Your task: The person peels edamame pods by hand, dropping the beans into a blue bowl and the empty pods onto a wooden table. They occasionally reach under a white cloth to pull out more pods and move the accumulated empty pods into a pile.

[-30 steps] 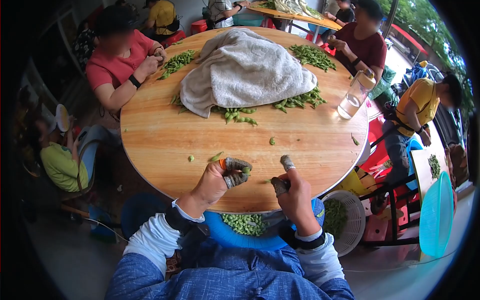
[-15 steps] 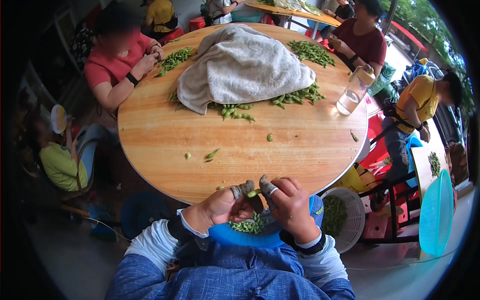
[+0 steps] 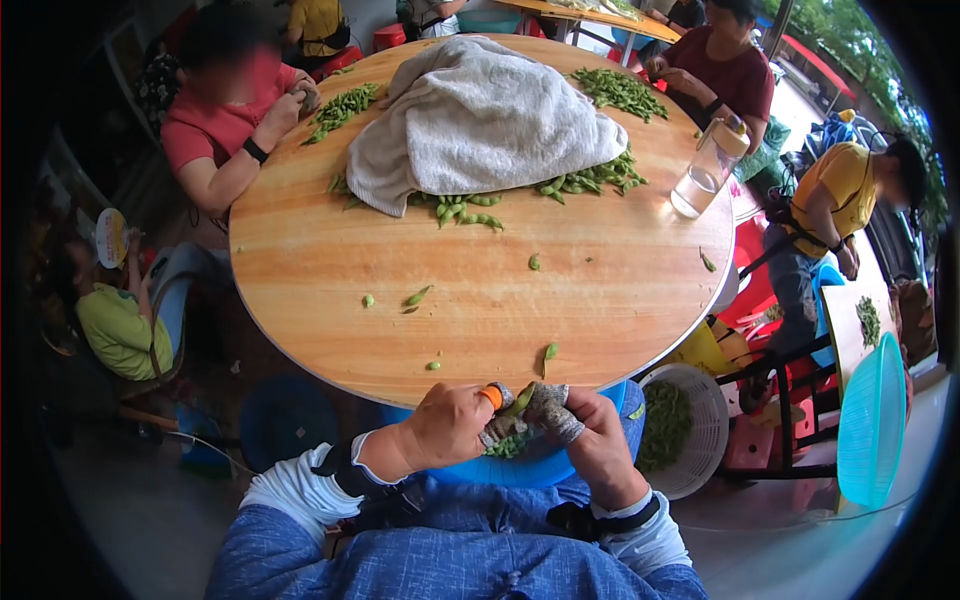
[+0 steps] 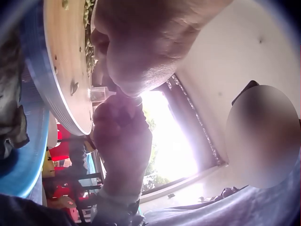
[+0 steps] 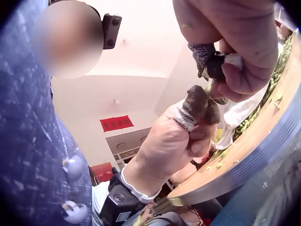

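Over a blue basin [image 3: 545,473] at the table's near edge, my left hand [image 3: 440,430] and right hand [image 3: 605,450] meet at a green soybean pod [image 3: 521,401]. Both hands pinch it between thumb and fingers. Worn grey cloth sleeves [image 3: 555,410] cover several fingertips, and an orange band [image 3: 491,397] circles a left finger. Shelled green beans [image 3: 507,446] lie in the basin, partly hidden by the hands. In the right wrist view the left hand [image 5: 162,141] faces the right hand [image 5: 235,42], fingertips close together.
Loose pods [image 3: 550,352] and beans [image 3: 368,300] dot the round wooden table [image 3: 300,270]. A grey towel [image 3: 490,125] covers a pod heap; a water bottle [image 3: 707,170] stands at right. Beside me is a white basket [image 3: 712,430] of pods. Other people sit around.
One second ago my hands were apart above the table edge, the left pinching a small green piece. They have come together lower, over the basin, with a pod between them.
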Demonstrator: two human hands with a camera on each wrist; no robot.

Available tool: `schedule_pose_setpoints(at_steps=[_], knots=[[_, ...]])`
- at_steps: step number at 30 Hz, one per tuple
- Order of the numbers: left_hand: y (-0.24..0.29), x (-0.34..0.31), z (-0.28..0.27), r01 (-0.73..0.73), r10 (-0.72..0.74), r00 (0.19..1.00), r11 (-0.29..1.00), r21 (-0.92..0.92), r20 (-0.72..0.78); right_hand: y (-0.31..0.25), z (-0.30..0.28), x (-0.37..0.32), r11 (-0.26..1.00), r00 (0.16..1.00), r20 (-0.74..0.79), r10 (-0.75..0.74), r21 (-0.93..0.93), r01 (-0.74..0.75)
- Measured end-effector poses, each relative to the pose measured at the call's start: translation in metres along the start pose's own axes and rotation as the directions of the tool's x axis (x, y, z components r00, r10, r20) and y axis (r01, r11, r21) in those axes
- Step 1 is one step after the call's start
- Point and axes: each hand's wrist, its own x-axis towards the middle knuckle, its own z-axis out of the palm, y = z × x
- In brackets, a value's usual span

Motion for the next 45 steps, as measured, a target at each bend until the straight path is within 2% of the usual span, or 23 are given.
schedule_pose_setpoints(at_steps=[2, 5, 8, 12, 14, 21, 27, 28, 30, 33, 36, 37, 38, 39, 40, 42, 43, 45], knots=[[0.006, 0.002, -0.006, -0.049, 0.048, 0.999, 0.986, 0.157, 0.012, 0.001, 0.001, -0.002, 1.000, 1.000, -0.028, 0.012, 0.006, -0.012], [0.008, 0.004, -0.006, -0.144, 0.163, 0.985, 0.952, 0.271, -0.049, 0.003, 0.001, -0.002, 1.000, 0.999, -0.043, 0.007, 0.005, -0.007], [0.007, 0.004, -0.006, -0.187, 0.205, 0.979, 0.918, 0.349, -0.013, 0.005, 0.000, -0.003, 1.000, 0.998, -0.057, 0.021, 0.005, -0.021], [0.008, 0.004, -0.006, -0.197, 0.218, 0.976, 0.917, 0.348, -0.020, 0.009, 0.000, -0.003, 0.999, 0.998, -0.060, 0.014, 0.042, -0.011], [0.011, 0.006, -0.008, -0.205, 0.235, 0.971, 0.916, 0.344, -0.047, 0.011, -0.004, -0.004, 0.997, 1.000, -0.014, 0.015, 0.072, -0.014], [0.013, 0.006, -0.009, -0.223, 0.243, 0.970, 0.894, 0.388, -0.001, 0.013, -0.006, -0.004, 0.997, 1.000, 0.007, 0.024, 0.075, -0.024], [0.006, 0.004, 0.002, -0.256, 0.320, 0.945, 0.846, 0.467, -0.061, 0.014, 0.000, -0.004, 0.997, 0.997, -0.074, 0.014, 0.082, -0.008], [0.004, 0.003, 0.005, -0.255, 0.332, 0.940, 0.838, 0.482, -0.079, 0.015, 0.001, -0.003, 0.997, 0.991, -0.125, 0.046, 0.068, -0.038], [0.000, 0.002, 0.009, -0.231, 0.311, 0.944, 0.859, 0.458, -0.107, 0.021, -0.002, 0.001, 0.989, 0.986, -0.134, 0.096, 0.128, -0.079], [-0.009, -0.003, 0.015, -0.185, 0.225, 0.969, 0.935, 0.302, -0.103, 0.023, -0.002, 0.003, 0.986, 0.985, -0.133, 0.115, 0.137, -0.096], [-0.018, -0.003, 0.029, -0.075, 0.045, 0.968, 0.991, -0.114, -0.246, 0.026, 0.008, 0.005, 0.982, 0.993, -0.084, -0.078, 0.165, 0.091], [-0.017, -0.001, 0.034, -0.076, -0.038, 0.958, 0.923, -0.377, -0.285, 0.030, 0.007, 0.005, 0.977, 0.991, -0.077, -0.105, 0.176, 0.117], [-0.017, -0.004, 0.035, -0.084, -0.064, 0.953, 0.882, -0.464, -0.296, 0.042, -0.004, 0.007, 0.970, 0.983, 0.019, -0.185, 0.165, 0.179], [-0.024, -0.009, 0.043, 0.043, -0.229, 0.957, 0.717, -0.696, -0.176, 0.047, -0.010, 0.009, 0.968, 0.977, 0.077, -0.201, 0.166, 0.186], [-0.025, -0.010, 0.046, 0.175, -0.354, 0.935, 0.484, -0.857, -0.009, 0.047, -0.013, 0.010, 0.967, 0.968, 0.134, -0.214, 0.166, 0.191], [-0.006, -0.008, 0.034, 0.330, -0.550, 0.785, -0.020, -0.944, 0.286, 0.043, -0.011, 0.011, 0.972, 0.970, 0.127, -0.209, 0.136, 0.192], [-0.001, -0.004, 0.027, 0.299, -0.507, 0.809, -0.079, -0.951, 0.296, 0.042, -0.009, 0.013, 0.972, 0.966, 0.142, -0.217, 0.127, 0.200], [-0.002, -0.004, 0.028, 0.326, -0.532, 0.797, -0.022, -0.945, 0.287, 0.040, -0.008, 0.014, 0.975, 0.975, 0.114, -0.189, 0.136, 0.173]])
